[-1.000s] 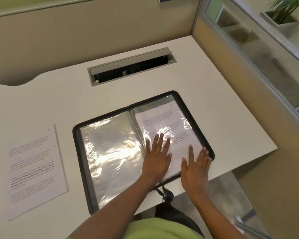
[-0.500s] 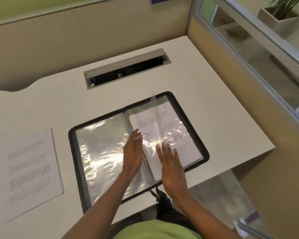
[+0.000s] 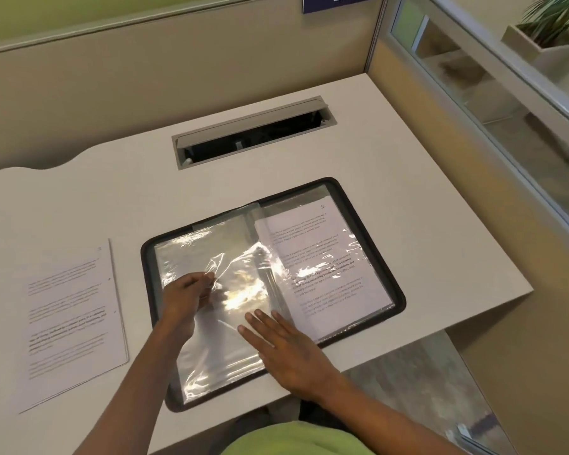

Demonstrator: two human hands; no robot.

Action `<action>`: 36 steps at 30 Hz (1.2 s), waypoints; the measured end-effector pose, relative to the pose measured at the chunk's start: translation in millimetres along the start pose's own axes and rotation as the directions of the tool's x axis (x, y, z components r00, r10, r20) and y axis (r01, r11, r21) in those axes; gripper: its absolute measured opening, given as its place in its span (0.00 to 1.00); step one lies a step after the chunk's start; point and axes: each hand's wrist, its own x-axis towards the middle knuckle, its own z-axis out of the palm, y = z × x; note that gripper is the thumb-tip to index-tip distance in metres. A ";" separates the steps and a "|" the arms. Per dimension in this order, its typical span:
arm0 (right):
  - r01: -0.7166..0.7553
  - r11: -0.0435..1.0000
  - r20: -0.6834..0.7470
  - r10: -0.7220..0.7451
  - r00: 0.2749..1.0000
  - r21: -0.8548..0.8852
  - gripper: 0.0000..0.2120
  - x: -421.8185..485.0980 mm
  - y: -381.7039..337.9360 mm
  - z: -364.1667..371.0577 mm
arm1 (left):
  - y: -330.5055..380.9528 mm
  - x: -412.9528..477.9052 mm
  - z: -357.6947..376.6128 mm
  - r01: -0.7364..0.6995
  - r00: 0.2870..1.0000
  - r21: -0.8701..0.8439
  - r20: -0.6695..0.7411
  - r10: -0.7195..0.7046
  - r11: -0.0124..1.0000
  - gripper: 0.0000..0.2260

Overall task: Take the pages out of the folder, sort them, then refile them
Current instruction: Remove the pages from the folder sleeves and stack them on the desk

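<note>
Printed lines on the filed page (image 3: 326,264) blur beyond reading. In the open folder (image 3: 399,292) on the desk (image 3: 112,205), our left hand (image 3: 188,298) pinches a clear sleeve (image 3: 234,257); our right hand (image 3: 288,351) lies flat on the folder's near edge.

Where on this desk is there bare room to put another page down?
Bare desk lies behind the loose pages, left of the cable slot, and right of the folder. The near middle is crowded: folder, left hand pinching its sleeve, right hand.
</note>
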 end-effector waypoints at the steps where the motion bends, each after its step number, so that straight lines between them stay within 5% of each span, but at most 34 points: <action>1: -0.011 1.000 -0.022 0.011 1.000 0.003 0.30 1.3 1.1 -2.3 | -1.4 -0.4 -4.0 -0.007 1.000 0.017 -0.023 0.007 1.000 0.01; 6: -0.245 0.955 -0.084 0.262 0.962 0.166 0.26 8.3 26.6 -24.9 | -10.5 1.8 -35.5 -0.050 0.974 0.197 -0.206 0.091 0.979 0.01; 14: -0.535 0.813 -0.189 0.576 0.795 0.229 0.25 14.2 107.3 -42.8 | -9.9 -7.9 -62.3 -0.089 0.925 0.398 -0.306 0.224 0.913 0.03; 17: -0.642 0.735 -0.191 0.677 0.710 0.217 0.26 18.2 135.5 -48.6 | -17.9 -2.0 -56.8 -0.104 0.864 0.598 -0.341 0.370 0.794 0.06; 20: -0.718 0.667 -0.160 0.745 0.647 0.199 0.28 24.9 160.3 -57.3 | -26.1 3.2 -29.3 -0.138 0.790 0.843 -0.222 0.571 0.520 0.20; 22: -0.750 0.639 -0.137 0.769 0.624 0.170 0.29 31.1 174.8 -63.5 | -30.3 -4.3 10.3 -0.294 0.792 0.823 -0.075 0.606 0.486 0.23; 25: -0.775 0.625 -0.123 0.780 0.613 0.096 0.26 41.3 190.2 -71.9 | -45.0 -22.2 81.8 -0.517 0.774 0.753 0.207 0.598 0.408 0.26; 29: -0.755 0.638 -0.125 0.770 0.626 0.148 0.18 52.7 199.5 -80.1 | -71.3 -30.9 154.1 -0.645 0.704 0.749 0.504 0.500 0.153 0.29; 36: -0.755 0.528 -0.074 0.835 0.545 0.388 0.14 61.6 214.0 -91.2 | -90.9 -21.4 188.7 -0.597 0.728 0.801 0.513 0.455 0.051 0.31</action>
